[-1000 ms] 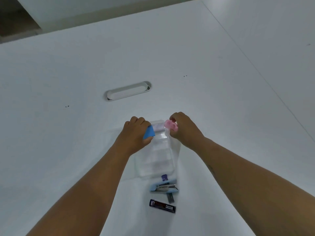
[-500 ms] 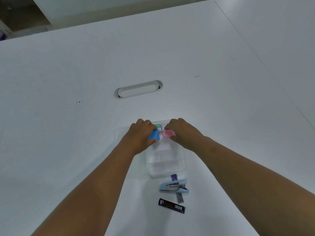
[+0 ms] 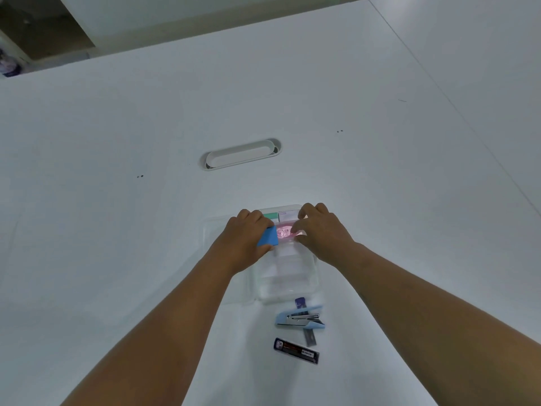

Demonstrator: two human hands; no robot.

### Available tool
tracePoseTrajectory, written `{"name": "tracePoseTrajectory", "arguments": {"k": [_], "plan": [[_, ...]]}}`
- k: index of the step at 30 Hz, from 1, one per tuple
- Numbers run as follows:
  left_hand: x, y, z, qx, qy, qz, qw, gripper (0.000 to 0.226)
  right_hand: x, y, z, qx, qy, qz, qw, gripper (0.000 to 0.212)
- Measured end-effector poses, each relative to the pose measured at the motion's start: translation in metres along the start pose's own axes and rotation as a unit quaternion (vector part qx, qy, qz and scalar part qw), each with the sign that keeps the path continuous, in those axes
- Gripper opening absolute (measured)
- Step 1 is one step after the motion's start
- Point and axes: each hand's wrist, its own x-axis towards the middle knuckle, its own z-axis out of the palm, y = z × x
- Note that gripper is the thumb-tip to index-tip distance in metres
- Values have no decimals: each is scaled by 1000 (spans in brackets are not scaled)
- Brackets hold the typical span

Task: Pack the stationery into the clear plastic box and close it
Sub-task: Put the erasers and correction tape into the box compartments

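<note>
The clear plastic box point(image 3: 288, 281) lies open on the white table, its lid point(image 3: 213, 244) folded out to the left. My left hand point(image 3: 244, 237) grips a small blue block point(image 3: 268, 237) over the box's left wall. My right hand point(image 3: 320, 231) holds a pink round item point(image 3: 284, 232) down inside the far half of the box. A green item point(image 3: 270, 215) and a white item point(image 3: 288, 215) rest at the box's far end. A light-blue stapler point(image 3: 300, 317), a small purple piece point(image 3: 300, 303), a grey blade-like strip point(image 3: 309, 337) and a black refill case point(image 3: 295, 350) lie in front of the box.
A white oval cable slot point(image 3: 241, 154) is set in the table beyond the box. A seam point(image 3: 456, 112) between table sections runs along the right. The table's far edge borders a darker floor area at the top left.
Both hands came down toward the box. The pink item went from above the rim into the box's far half. The blue block stayed in my left hand.
</note>
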Motion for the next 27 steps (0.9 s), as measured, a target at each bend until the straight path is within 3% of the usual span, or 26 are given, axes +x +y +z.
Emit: {"name": "tracePoseTrajectory", "arguments": {"k": [14, 27], "plan": [[-11, 38, 20, 41, 28, 14, 999, 49, -38, 18, 8, 74, 41, 67, 994, 38], [-10, 37, 21, -35, 17, -47, 998, 51, -105, 18, 29, 128, 25, 105, 986, 36]]}}
